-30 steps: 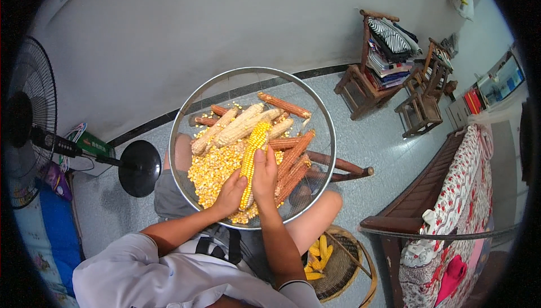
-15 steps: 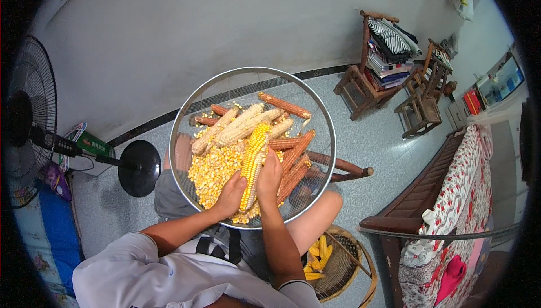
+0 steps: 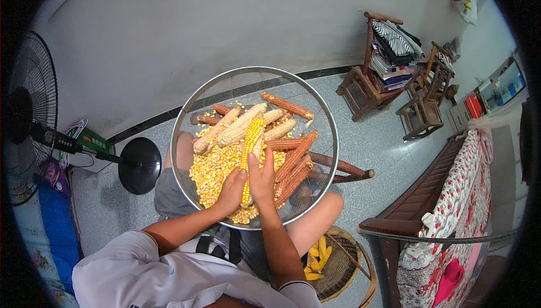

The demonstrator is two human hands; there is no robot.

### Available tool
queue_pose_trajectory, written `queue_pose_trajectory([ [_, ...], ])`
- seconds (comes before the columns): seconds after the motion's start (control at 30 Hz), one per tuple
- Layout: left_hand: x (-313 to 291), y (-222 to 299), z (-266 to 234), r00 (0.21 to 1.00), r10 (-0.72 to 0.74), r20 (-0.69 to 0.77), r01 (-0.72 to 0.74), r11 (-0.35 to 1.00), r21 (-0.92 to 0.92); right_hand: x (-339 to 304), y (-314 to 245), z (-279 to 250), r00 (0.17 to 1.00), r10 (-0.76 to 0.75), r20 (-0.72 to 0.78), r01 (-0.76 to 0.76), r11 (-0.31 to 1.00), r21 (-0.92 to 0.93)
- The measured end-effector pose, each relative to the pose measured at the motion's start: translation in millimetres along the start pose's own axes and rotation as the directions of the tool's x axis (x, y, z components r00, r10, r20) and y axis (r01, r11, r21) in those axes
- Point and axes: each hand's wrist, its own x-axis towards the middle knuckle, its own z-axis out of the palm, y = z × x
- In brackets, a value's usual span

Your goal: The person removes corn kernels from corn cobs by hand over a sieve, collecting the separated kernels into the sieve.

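Both my hands are closed round a partly shelled corn cob (image 3: 251,146), held lengthwise above a round metal-rimmed sieve (image 3: 176,133) on my lap. My left hand (image 3: 231,191) grips its lower left side. Along its right side, my right hand (image 3: 262,179) has the thumb pressed against the cob. Yellow rows of kernels still cover its left part. Loose yellow kernels (image 3: 213,170) lie heaped in the sieve beside my left hand. Bare pale cobs (image 3: 239,126) rest beyond the heap, and reddish bare cobs (image 3: 296,159) lie to the right of my right hand.
A wicker basket (image 3: 345,268) with yellow corn cobs (image 3: 319,257) stands on the floor by my right leg. A black standing fan (image 3: 140,164) is at the left. Wooden chairs (image 3: 360,94) stand at the far right, and a bed (image 3: 445,195) with a flowered cover is nearer.
My right hand has shifted slightly down and left along the cob, its thumb now across the front. The cob has turned a little, showing fewer yellow rows.
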Motion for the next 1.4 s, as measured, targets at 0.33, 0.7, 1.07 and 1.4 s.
queue_pose_trajectory([
  [0.33,-5,28,0,0.999,0.008,0.045,-0.004,0.995,-0.099,5,8,-6,0.987,0.156,0.048,-0.156,0.988,0.007],
  [0.7,4,40,-4,0.999,0.005,-0.037,-0.006,1.0,-0.026,-11,1,6,0.978,0.095,0.187,-0.096,0.995,-0.001],
  [1.07,6,60,4,0.989,-0.145,-0.016,0.132,0.935,-0.33,-7,-11,-1,0.967,0.174,0.188,-0.221,0.936,0.273],
  [1.4,22,34,-9,0.996,0.07,-0.055,-0.073,0.996,-0.043,-19,1,10,0.972,0.047,0.23,-0.058,0.998,0.039],
])
